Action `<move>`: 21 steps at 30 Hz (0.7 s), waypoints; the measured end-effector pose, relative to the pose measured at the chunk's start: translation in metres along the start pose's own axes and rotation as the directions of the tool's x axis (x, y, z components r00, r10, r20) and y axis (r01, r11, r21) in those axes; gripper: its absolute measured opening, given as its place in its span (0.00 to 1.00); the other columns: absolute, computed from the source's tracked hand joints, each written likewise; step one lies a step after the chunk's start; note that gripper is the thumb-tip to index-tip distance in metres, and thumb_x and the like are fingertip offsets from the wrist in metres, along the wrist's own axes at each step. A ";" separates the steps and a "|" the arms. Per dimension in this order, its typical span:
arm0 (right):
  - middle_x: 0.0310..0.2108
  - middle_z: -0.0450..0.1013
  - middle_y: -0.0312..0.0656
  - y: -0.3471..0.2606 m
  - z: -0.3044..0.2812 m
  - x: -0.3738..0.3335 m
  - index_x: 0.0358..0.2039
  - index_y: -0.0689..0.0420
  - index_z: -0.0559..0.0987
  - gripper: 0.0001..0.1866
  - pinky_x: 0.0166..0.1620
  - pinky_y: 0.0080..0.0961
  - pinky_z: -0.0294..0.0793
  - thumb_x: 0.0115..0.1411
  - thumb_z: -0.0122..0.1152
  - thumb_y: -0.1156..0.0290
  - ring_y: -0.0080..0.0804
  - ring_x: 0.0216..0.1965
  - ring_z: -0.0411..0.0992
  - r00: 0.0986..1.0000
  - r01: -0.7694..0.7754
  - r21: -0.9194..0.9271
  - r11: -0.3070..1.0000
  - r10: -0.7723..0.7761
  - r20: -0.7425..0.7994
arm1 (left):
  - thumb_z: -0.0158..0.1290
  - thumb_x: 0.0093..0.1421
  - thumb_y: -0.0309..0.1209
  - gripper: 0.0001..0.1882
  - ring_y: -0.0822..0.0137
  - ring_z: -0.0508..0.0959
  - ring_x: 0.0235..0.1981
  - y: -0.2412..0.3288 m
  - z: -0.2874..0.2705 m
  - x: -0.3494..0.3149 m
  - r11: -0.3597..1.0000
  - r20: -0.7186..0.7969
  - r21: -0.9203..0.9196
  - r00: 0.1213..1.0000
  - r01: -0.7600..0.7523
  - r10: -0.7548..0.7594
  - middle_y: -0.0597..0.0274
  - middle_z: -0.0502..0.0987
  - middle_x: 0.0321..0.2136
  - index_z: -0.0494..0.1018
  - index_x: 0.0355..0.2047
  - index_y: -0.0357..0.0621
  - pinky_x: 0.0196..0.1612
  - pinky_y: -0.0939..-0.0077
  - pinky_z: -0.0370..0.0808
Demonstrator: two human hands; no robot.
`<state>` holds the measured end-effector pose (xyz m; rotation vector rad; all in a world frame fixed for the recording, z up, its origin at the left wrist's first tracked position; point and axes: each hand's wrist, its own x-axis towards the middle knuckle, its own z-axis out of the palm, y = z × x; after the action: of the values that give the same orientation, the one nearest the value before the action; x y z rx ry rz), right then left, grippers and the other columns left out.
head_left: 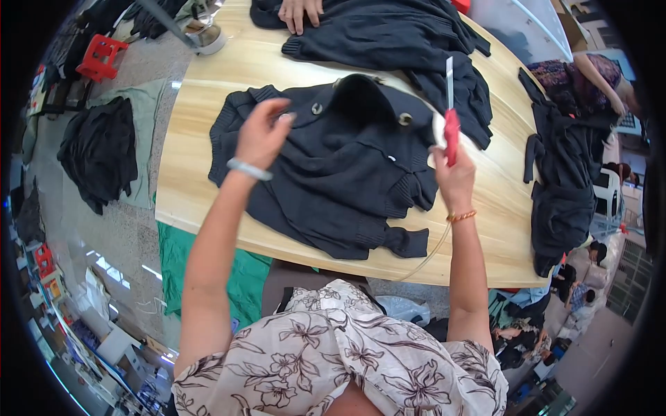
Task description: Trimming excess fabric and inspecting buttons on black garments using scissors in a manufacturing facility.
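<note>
A dark knit sweater [312, 173] lies on the wooden table in front of me, its ribbed cuffs spread out. Large buttons [404, 119] sit on either side of a dark, raised collar part [361, 102]. Over the sweater's left side hovers my left hand [262, 135], thumb and forefinger apart, with nothing visible in it. My right hand [454, 177] is closed around a red-handled tool [451, 132] with a long, narrow metal blade pointing away from me. A white rounded thing beside that hand is partly hidden, and I cannot make out its kind.
Another person's hand [302, 12] rests on a second dark garment [368, 31] at the far side. More dark garments lie at the table's right edge [565, 173] and on the floor at left [100, 152]. A thin cord [431, 258] runs over the near table edge.
</note>
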<state>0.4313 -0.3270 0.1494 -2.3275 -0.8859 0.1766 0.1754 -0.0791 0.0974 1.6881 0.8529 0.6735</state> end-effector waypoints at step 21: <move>0.36 0.71 0.49 0.028 0.075 -0.203 0.45 0.61 0.70 0.25 0.34 0.41 0.71 0.44 0.60 0.72 0.53 0.31 0.71 0.871 0.128 -0.058 0.990 -0.084 0.483 | 0.58 0.51 0.21 0.26 0.60 0.77 0.29 -0.116 -0.127 -0.101 0.810 -0.186 0.408 0.907 0.421 -0.378 0.55 0.77 0.29 0.65 0.51 0.36 0.38 0.71 0.73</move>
<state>0.2671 -0.4337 0.0535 -2.3453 -1.2810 0.7077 -0.0067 -0.0708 0.0168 1.7916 1.4703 0.2777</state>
